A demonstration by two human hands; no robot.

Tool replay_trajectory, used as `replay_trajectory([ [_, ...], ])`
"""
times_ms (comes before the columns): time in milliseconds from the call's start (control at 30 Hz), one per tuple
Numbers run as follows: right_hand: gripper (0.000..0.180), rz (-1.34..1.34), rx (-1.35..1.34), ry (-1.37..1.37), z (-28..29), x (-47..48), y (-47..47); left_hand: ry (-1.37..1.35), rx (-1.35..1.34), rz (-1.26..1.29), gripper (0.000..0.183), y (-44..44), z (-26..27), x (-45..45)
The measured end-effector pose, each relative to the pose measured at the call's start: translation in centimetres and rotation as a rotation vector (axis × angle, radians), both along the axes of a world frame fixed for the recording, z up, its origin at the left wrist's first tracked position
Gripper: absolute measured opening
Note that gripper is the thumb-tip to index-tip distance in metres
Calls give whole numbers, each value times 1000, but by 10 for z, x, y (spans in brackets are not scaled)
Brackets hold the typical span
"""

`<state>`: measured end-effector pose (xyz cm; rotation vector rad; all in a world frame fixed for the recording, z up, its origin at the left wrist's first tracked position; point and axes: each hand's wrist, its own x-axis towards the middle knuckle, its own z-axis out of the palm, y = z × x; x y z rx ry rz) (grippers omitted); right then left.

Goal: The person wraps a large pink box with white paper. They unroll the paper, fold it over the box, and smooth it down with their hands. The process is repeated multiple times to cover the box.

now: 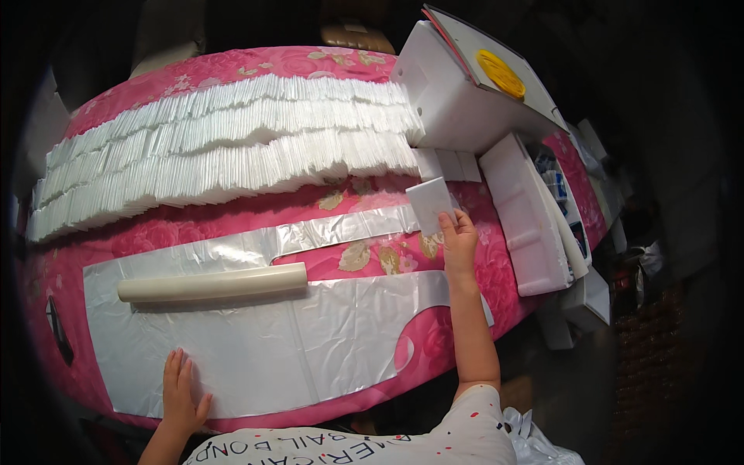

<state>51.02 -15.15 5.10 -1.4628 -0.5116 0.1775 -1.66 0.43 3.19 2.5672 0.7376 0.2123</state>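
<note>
My right hand (461, 235) pinches a small flat white rectangular packet (429, 203) between thumb and fingers, raised near the end of one handle strip of a plastic bag. This large whitish plastic vest bag (232, 349) is spread flat in front of me, its handles pointing right. On its lower left part rests my left hand (181, 392), palm down and thumb apart, holding nothing. Across the bag lies a smooth cream-coloured tube (212, 283). Beyond it, three long rows of similar thin white packets (232, 163) stand tightly packed on edge.
A pink floral tablecloth (325, 256) covers the table. At the right end stand a white foam box (459, 110), with a board and a yellow coil (500, 74) on top, and a foam bin (523, 221) containing small packages. A dark slim object (59, 331) lies far left.
</note>
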Motion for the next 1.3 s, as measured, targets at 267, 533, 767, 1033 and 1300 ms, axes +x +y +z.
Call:
replay_trajectory([
  [267, 28, -364, -310, -113, -30, 212, 2, 72, 69, 16, 65, 2, -24, -12],
  [533, 39, -597, -1390, -648, -30, 188, 59, 36, 78, 20, 65, 1, -21, -9],
  [767, 36, -561, -1033, -978, -23, 166, 56, 16, 94, 16, 67, 2, -25, -8],
  [1033, 46, 701, -500, -914, 8, -121, 103, 29, 71, 55, 67, 1, -14, -4],
  [1300, 57, 796, -756, -904, -7, -203, 79, 25, 51, -19, 71, 1, -12, 0],
])
